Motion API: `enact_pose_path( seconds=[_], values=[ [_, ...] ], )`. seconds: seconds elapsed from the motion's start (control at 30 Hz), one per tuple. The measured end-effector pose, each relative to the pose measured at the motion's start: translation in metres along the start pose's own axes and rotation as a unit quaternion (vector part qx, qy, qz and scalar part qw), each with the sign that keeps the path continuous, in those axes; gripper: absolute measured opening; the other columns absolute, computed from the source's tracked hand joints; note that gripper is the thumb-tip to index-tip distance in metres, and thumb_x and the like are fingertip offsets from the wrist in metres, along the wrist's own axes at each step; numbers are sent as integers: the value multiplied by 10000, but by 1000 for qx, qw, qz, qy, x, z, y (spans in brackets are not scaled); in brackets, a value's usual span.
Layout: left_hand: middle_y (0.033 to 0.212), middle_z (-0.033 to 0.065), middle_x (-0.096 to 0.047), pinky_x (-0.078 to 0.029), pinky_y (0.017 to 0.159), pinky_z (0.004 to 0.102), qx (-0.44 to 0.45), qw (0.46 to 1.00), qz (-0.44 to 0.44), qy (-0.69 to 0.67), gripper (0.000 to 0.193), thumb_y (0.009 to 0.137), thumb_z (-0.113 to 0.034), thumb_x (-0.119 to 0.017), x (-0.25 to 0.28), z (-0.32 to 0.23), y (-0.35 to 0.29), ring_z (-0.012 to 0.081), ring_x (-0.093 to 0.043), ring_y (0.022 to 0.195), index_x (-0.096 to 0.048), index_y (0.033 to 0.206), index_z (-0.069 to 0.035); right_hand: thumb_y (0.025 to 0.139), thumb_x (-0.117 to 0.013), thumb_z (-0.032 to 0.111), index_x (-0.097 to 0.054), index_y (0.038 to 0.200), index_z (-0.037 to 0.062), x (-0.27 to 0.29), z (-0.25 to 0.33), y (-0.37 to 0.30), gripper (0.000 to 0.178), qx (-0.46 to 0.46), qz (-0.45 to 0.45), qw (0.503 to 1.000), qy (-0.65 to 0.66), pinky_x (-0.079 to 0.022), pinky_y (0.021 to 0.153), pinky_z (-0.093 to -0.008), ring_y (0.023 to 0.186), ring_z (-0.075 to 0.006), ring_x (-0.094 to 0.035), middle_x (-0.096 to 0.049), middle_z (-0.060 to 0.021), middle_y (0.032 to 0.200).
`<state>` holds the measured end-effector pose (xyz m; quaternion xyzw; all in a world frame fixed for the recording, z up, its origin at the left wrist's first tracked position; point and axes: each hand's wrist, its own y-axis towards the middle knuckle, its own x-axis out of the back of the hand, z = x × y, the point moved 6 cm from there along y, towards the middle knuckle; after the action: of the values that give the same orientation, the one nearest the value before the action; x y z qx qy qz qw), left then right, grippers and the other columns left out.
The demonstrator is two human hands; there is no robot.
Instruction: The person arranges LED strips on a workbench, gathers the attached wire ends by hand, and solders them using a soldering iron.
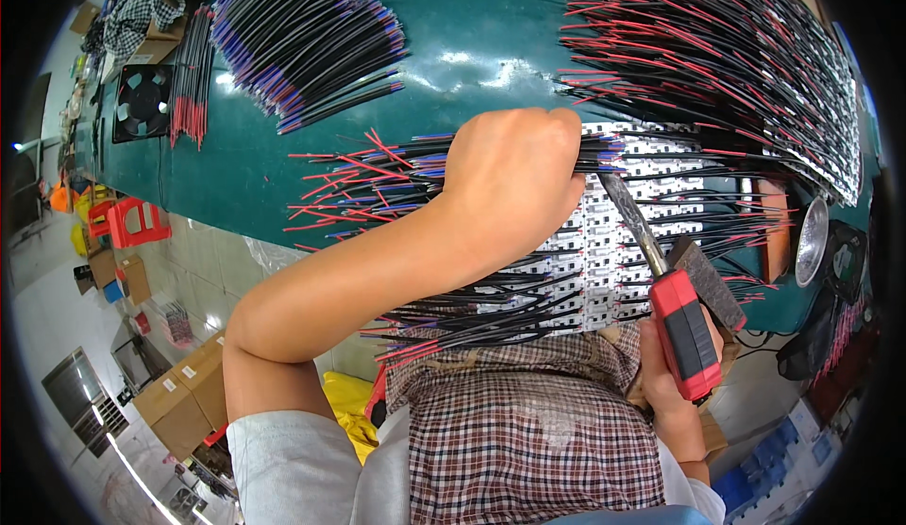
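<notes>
Glossy green table [472, 25], left hand [514, 180] clenched on a bundle of thin red and black wires [377, 180] over white strips [613, 242], right hand [665, 379] gripping a red-handled soldering iron [684, 331], metal tip beside the left knuckles.

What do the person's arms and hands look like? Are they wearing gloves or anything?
No gloves. Both hands are bare: the left hand and the right hand have nothing on them, and no rings, watch or bands show. The left forearm is bare up past the elbow, where a short light grey sleeve begins. A checked brown, red and white cloth covers the person's front like an apron.
</notes>
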<state>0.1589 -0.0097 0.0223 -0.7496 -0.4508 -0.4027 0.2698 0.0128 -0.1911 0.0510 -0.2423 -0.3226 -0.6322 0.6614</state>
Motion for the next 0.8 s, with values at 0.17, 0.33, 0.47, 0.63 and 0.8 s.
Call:
enact_pose_path(
  seconds=[0.17, 0.33, 0.47, 0.63, 0.8],
  values=[
    [745, 185, -652, -516, 668, 469, -2, 1000, 1, -1, 241, 712, -149, -773, 1, -2, 1, 386, -652, 735, -594, 761, 4, 756, -790, 27, -645, 917, 4, 1, -4, -5, 218, -54, -17, 998, 33, -497, 567, -324, 613, -258, -633, -627, -121, 767],
    [744, 182, -652, -516, 668, 466, 5, 1000, 5, 2, 230, 717, -144, -766, 0, 0, 1, 381, -653, 734, -596, 764, 4, 755, -781, 17, -641, 904, 1, 0, -4, -3, 205, -41, 4, 999, 26, -505, 584, -322, 626, -258, -640, -638, -120, 780],
    [746, 181, -652, -514, 670, 466, 10, 1000, 7, -6, 217, 719, -135, -759, 1, 0, 2, 382, -652, 733, -597, 763, 4, 751, -781, 17, -642, 905, 2, -1, -3, -2, 208, -28, 1, 999, 29, -512, 599, -320, 636, -257, -647, -645, -119, 787],
    [747, 184, -651, -512, 669, 468, 5, 1000, 3, -6, 215, 716, -131, -757, 1, 0, 0, 385, -650, 733, -595, 757, 4, 756, -775, 21, -649, 919, -2, -4, -4, -3, 207, -51, 24, 998, 28, -522, 618, -319, 660, -256, -665, -651, -123, 791],
    [742, 182, -646, -512, 663, 465, -4, 1000, -8, -8, 220, 703, -120, -761, 0, -5, -1, 384, -647, 725, -583, 748, 1, 767, -771, 33, -660, 950, -3, -4, -6, -7, 218, -43, 23, 998, 29, -529, 631, -315, 674, -257, -675, -659, -127, 801]
  ],
)
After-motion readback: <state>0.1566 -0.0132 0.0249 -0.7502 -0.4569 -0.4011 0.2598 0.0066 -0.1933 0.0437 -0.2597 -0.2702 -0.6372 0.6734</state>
